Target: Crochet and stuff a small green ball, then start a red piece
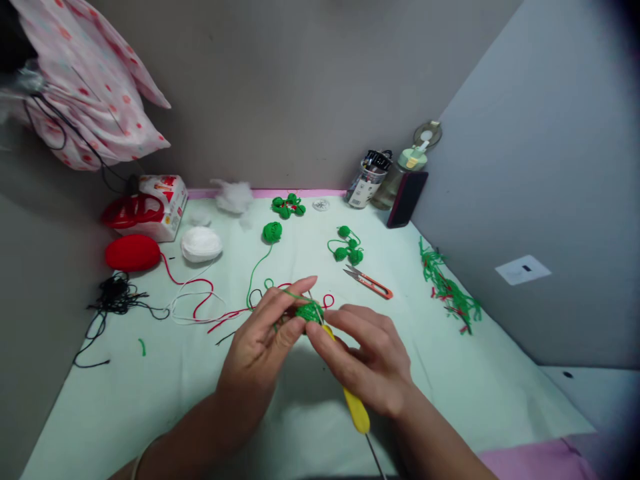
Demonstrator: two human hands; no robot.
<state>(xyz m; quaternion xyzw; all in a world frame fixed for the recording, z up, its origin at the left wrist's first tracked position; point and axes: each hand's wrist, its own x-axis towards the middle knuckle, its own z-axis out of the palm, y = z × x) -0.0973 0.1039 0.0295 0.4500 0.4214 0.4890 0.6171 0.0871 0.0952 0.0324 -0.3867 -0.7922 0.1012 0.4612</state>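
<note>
Pinched in my left hand (265, 333) is a small green crochet piece (309, 313), with green yarn running over the raised index finger. My right hand (373, 350) grips a crochet hook (356, 408) by its yellow handle, and the metal tip meets the crochet piece. My right fingertips touch that piece too. From a green yarn ball (273, 233) a strand leads down toward my left hand. Red and black yarn ends lie just beyond my fingers; whether they join the crochet piece is hidden.
Orange thread snips (370, 283) lie beyond my right hand, near small green balls (353, 247). Yarn scraps (453, 293) line the right edge. Red yarn (133, 253), white yarn (201, 244) and tangled black yarn (117, 295) sit left. A phone (407, 200) leans on a bottle (393, 180).
</note>
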